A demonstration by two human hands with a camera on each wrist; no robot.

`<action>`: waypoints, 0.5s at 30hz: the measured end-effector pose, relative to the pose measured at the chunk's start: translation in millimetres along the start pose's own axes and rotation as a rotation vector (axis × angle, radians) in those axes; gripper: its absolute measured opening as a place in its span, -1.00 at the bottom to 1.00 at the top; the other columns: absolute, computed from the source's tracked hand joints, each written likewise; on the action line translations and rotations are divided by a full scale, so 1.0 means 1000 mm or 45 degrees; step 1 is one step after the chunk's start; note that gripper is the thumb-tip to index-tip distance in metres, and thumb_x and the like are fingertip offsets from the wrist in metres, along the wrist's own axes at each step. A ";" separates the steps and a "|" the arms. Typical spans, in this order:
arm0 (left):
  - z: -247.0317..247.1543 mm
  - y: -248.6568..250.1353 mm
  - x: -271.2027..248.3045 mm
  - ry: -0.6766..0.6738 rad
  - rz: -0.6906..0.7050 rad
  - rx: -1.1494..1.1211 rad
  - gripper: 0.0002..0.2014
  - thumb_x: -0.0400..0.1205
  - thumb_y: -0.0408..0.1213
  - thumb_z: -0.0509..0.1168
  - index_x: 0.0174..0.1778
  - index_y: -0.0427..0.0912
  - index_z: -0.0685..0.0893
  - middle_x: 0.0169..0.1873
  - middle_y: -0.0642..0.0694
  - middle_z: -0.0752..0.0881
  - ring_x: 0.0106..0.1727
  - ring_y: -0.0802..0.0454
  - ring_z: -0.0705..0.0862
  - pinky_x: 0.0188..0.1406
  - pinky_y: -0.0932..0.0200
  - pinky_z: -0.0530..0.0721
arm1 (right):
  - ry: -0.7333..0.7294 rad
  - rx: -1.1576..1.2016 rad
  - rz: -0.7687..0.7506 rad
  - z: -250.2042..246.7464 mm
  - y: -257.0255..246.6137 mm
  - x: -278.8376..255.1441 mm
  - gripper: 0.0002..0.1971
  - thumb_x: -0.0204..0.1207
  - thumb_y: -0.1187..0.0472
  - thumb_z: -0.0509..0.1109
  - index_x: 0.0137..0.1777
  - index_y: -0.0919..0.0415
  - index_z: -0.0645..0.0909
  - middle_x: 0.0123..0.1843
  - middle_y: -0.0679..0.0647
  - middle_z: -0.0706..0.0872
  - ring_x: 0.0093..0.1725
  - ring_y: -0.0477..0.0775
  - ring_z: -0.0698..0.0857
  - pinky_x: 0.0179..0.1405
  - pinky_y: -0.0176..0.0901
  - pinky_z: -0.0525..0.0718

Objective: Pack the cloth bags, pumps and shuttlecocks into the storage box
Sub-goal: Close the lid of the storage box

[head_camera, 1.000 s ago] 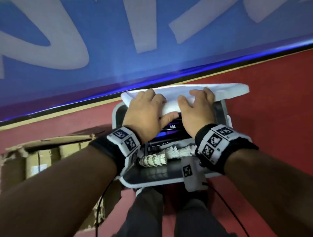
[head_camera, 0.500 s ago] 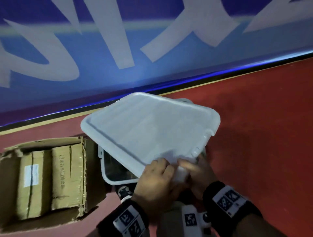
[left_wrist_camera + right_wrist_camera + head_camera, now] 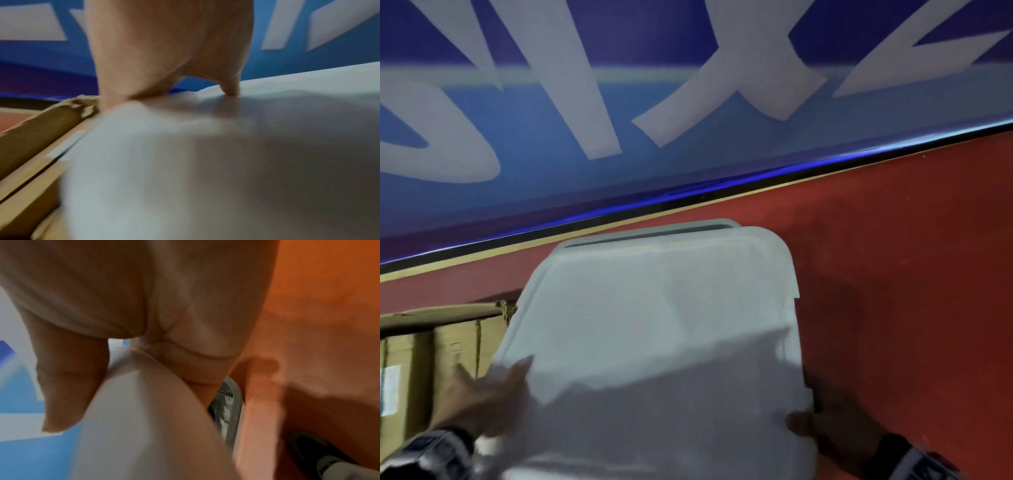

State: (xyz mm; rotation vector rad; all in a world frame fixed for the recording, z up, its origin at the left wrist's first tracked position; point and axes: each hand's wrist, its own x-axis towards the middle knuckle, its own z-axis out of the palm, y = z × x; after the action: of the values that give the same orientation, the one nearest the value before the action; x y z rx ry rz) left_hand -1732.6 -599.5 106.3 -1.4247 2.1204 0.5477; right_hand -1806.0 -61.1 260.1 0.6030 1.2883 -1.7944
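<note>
The white lid (image 3: 654, 342) lies over the grey storage box, hiding nearly all of it; only the box's far rim (image 3: 654, 230) shows in the head view. My left hand (image 3: 493, 394) holds the lid's near left edge, thumb on top (image 3: 230, 91). At the near right corner my right hand (image 3: 832, 425) grips the lid (image 3: 144, 418), thumb above and fingers under the edge. In the right wrist view white shuttlecocks (image 3: 226, 412) show through the gap inside the box rim (image 3: 236, 402). Bags and pumps are hidden.
An open cardboard carton (image 3: 431, 359) holding smaller cartons stands right against the box's left side. A blue banner wall (image 3: 688, 154) runs close behind the box. Red floor (image 3: 911, 291) stretches to the right. My shoe (image 3: 312, 451) is near the box's right side.
The lid was skewed over the box and held at its near edge by both hands close together. Now it sits squarer over the box, with my hands spread to its left and right sides.
</note>
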 end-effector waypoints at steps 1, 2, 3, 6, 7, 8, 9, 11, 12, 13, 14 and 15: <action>-0.001 -0.001 -0.003 -0.057 -0.019 -0.102 -0.09 0.26 0.46 0.44 0.35 -0.11 0.51 0.25 -0.37 0.62 0.18 -0.43 0.63 0.17 -0.30 0.61 | 0.020 -0.020 0.026 -0.001 -0.002 0.003 -0.05 -0.13 0.42 0.78 0.36 0.33 0.49 0.14 0.39 0.76 0.07 0.33 0.78 -0.13 0.03 0.77; -0.006 0.003 -0.014 -0.121 -0.041 -0.116 -0.22 0.32 0.41 0.44 0.24 -0.13 0.58 0.13 -0.33 0.69 0.09 -0.38 0.68 0.09 -0.25 0.66 | 0.059 -0.073 0.047 -0.003 -0.003 0.008 -0.15 -0.04 0.50 0.71 0.33 0.32 0.50 0.10 0.37 0.77 0.03 0.29 0.79 -0.16 0.00 0.77; -0.021 0.025 -0.047 -0.154 -0.023 -0.125 -0.33 0.37 0.34 0.46 0.12 -0.18 0.64 0.02 -0.31 0.74 0.01 -0.34 0.71 0.05 -0.22 0.68 | 0.123 -0.169 0.048 -0.002 -0.004 0.015 -0.25 0.06 0.57 0.64 0.31 0.32 0.52 0.06 0.33 0.80 -0.01 0.22 0.81 -0.18 -0.05 0.77; -0.033 0.052 -0.071 -0.130 0.121 -0.188 -0.46 0.51 0.02 0.51 0.15 -0.38 0.60 0.06 -0.42 0.70 0.07 -0.37 0.66 0.15 -0.19 0.60 | 0.492 -0.702 0.048 -0.006 0.001 0.048 -0.46 0.32 0.56 0.56 0.25 0.17 0.55 0.09 0.17 0.79 -0.05 0.05 0.78 -0.05 -0.15 0.71; -0.030 0.059 -0.072 -0.096 0.116 -0.195 -0.43 0.54 -0.05 0.49 0.27 -0.42 0.54 0.15 -0.45 0.65 0.15 -0.41 0.63 0.21 -0.19 0.55 | 0.593 -0.851 0.061 -0.004 0.002 0.060 -0.48 0.37 0.50 0.54 0.29 0.15 0.52 0.18 0.16 0.75 0.05 0.08 0.74 0.09 -0.07 0.67; -0.026 0.065 -0.072 -0.087 0.114 -0.215 -0.39 0.56 -0.09 0.47 0.37 -0.43 0.47 0.22 -0.46 0.62 0.22 -0.42 0.60 0.25 -0.20 0.51 | 0.667 -0.952 0.071 -0.001 0.002 0.071 -0.45 0.41 0.47 0.52 0.36 0.16 0.48 0.26 0.16 0.69 0.16 0.12 0.68 0.21 -0.03 0.62; -0.021 0.070 -0.073 -0.096 0.108 -0.241 -0.38 0.58 -0.11 0.45 0.42 -0.42 0.42 0.24 -0.42 0.59 0.26 -0.41 0.57 0.28 -0.22 0.49 | 0.737 -1.015 0.069 0.004 0.002 0.080 -0.42 0.43 0.46 0.48 0.42 0.18 0.43 0.31 0.16 0.64 0.24 0.16 0.63 0.28 -0.01 0.56; -0.011 0.076 -0.068 -0.102 0.116 -0.320 -0.42 0.61 -0.14 0.41 0.43 -0.38 0.39 0.21 -0.35 0.56 0.24 -0.34 0.55 0.30 -0.25 0.48 | 0.877 -1.104 0.070 0.011 -0.001 0.098 -0.42 0.49 0.47 0.41 0.48 0.20 0.36 0.31 0.18 0.60 0.29 0.24 0.59 0.28 -0.02 0.50; -0.007 0.077 -0.063 -0.116 0.105 -0.363 -0.43 0.62 -0.13 0.40 0.44 -0.35 0.38 0.24 -0.35 0.53 0.24 -0.32 0.54 0.32 -0.27 0.48 | 0.934 -1.140 0.084 0.014 -0.002 0.106 -0.44 0.51 0.47 0.38 0.48 0.20 0.34 0.30 0.22 0.61 0.28 0.27 0.60 0.24 -0.02 0.50; -0.004 0.080 -0.058 -0.135 0.086 -0.392 -0.41 0.62 -0.11 0.40 0.46 -0.31 0.36 0.31 -0.35 0.50 0.28 -0.35 0.52 0.35 -0.30 0.48 | 0.975 -1.178 0.104 0.017 -0.005 0.113 -0.45 0.51 0.46 0.35 0.48 0.22 0.33 0.30 0.25 0.62 0.27 0.31 0.62 0.22 -0.02 0.51; -0.002 0.082 -0.055 -0.153 0.074 -0.395 -0.39 0.62 -0.08 0.39 0.48 -0.26 0.33 0.37 -0.35 0.45 0.34 -0.38 0.49 0.39 -0.33 0.47 | 0.998 -1.220 0.135 0.018 -0.005 0.120 -0.45 0.52 0.46 0.34 0.49 0.24 0.32 0.32 0.29 0.61 0.27 0.34 0.61 0.22 0.00 0.51; 0.000 0.082 -0.050 -0.172 0.076 -0.372 -0.37 0.62 -0.07 0.38 0.51 -0.24 0.30 0.41 -0.34 0.40 0.38 -0.41 0.46 0.41 -0.35 0.45 | 1.020 -1.257 0.177 0.019 -0.004 0.127 -0.43 0.52 0.44 0.33 0.52 0.27 0.30 0.37 0.33 0.58 0.31 0.36 0.59 0.26 0.01 0.49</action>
State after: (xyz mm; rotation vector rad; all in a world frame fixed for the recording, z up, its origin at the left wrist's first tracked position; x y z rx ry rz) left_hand -1793.9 -533.9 140.7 -1.4333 2.0421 0.9822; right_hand -1876.2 -121.5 171.8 0.8031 2.3363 -0.5856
